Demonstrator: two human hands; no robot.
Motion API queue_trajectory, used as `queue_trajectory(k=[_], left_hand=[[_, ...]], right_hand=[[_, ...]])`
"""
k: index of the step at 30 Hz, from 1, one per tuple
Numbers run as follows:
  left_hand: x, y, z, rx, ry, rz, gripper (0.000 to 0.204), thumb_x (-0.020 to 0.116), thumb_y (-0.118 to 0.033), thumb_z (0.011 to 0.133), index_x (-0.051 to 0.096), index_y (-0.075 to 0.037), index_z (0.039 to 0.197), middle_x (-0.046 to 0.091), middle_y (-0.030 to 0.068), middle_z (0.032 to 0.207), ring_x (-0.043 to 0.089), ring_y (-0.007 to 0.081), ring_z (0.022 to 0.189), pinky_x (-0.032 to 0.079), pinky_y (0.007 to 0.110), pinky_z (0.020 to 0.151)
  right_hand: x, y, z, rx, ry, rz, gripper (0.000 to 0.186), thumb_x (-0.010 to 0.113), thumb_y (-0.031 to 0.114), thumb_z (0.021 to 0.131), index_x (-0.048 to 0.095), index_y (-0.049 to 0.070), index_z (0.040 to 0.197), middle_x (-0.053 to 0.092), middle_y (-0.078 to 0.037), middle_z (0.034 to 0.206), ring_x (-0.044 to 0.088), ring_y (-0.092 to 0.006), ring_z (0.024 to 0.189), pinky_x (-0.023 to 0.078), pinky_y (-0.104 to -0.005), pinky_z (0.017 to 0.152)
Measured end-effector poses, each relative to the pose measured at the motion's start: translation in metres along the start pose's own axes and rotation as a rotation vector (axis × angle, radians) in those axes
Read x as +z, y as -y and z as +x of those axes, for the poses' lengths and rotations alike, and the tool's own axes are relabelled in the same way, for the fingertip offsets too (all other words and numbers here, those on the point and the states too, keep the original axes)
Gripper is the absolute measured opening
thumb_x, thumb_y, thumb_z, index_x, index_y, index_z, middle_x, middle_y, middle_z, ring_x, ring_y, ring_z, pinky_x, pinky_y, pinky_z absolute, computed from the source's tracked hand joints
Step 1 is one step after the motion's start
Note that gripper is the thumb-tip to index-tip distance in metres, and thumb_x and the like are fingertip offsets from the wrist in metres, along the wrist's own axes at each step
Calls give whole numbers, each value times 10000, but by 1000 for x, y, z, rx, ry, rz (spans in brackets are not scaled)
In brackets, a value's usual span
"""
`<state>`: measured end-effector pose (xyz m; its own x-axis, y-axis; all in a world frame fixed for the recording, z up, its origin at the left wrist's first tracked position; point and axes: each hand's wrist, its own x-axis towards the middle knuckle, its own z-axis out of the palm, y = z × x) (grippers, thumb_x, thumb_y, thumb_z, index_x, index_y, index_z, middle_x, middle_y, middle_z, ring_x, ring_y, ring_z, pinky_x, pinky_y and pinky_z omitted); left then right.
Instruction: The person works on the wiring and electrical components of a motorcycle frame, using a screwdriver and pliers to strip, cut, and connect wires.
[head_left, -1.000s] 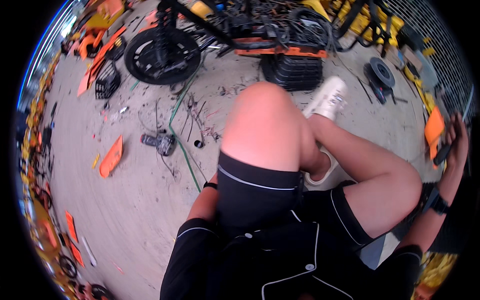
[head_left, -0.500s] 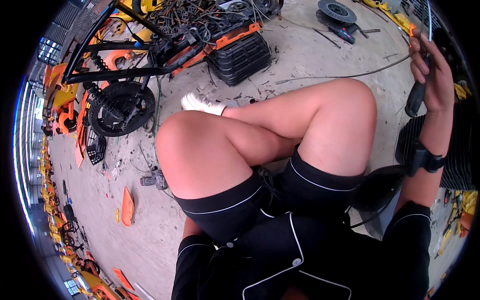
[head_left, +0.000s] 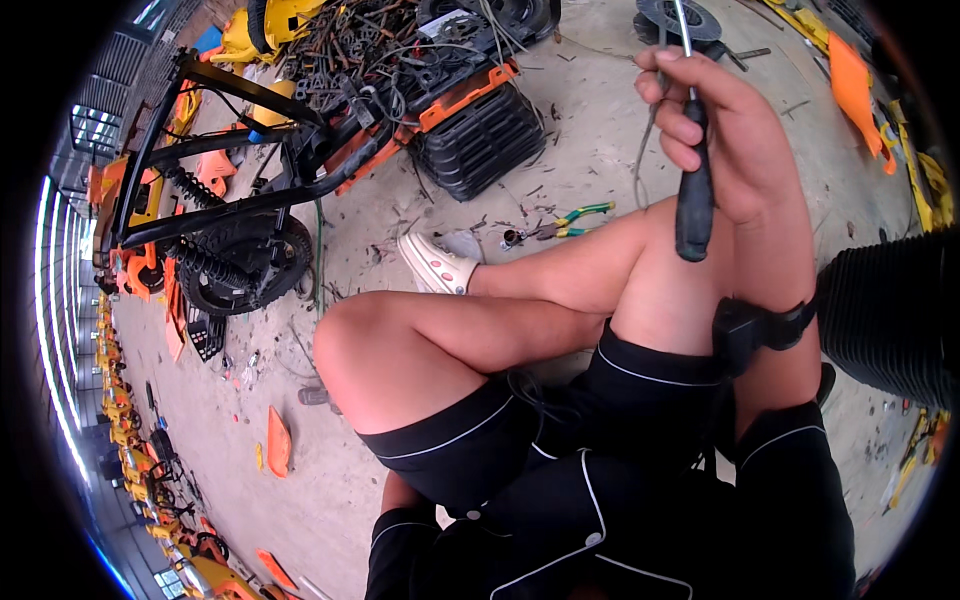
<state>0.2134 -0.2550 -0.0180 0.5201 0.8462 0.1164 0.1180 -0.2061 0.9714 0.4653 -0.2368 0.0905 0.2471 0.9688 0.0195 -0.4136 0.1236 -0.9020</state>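
Observation:
My right hand [head_left: 735, 130] is raised above my right knee, its fingers wrapped round a screwdriver [head_left: 694, 205] with a black handle and a metal shaft pointing up and away. A thin grey cable [head_left: 645, 150] hangs from the same fingertips toward the knee. Of my left arm only a short stretch of forearm [head_left: 400, 495] shows beside my left thigh; the left hand is hidden. Beyond my right shin, pliers [head_left: 585, 211] with green and yellow handles lie on the floor.
A black crate [head_left: 480, 135] stands ahead, with a heap of rusty metal parts [head_left: 345, 40] behind it. A black frame with a wheel [head_left: 250, 265] is at the left. Black ribbed tubs [head_left: 890, 315] stand at my right. Orange panels [head_left: 855, 85] lie on the floor.
My right hand has swung left from the far right edge to above my knee, carrying the screwdriver and cable. The view has shifted, and the pliers have come into sight.

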Motion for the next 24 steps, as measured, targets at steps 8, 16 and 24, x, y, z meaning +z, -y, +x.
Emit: queue_trajectory(k=[8,16,24], left_hand=[[-24,-71,14,-47,-125,22,192,680,-151,873,540,-27,918,550,92,996,507,183,929,434,316,864],[-29,-106,42,-39,-192,-3,215,706,-137,864,544,0,828,570,93,911,523,156,855,452,296,815],[-37,-122,45,-30,-236,-40,264,731,-122,854,548,28,739,589,93,826,540,129,780,470,277,766]], right_hand=[[19,-78,36,254,-58,152,219,593,189,943,611,4,1058,601,-46,868,448,-60,562,362,-214,451],[48,-128,49,380,-139,256,204,589,176,945,612,2,1048,602,-61,854,455,-76,572,381,-234,465],[22,-91,38,194,-198,190,232,579,173,955,586,-8,1101,587,-68,889,453,-78,568,384,-226,447]])
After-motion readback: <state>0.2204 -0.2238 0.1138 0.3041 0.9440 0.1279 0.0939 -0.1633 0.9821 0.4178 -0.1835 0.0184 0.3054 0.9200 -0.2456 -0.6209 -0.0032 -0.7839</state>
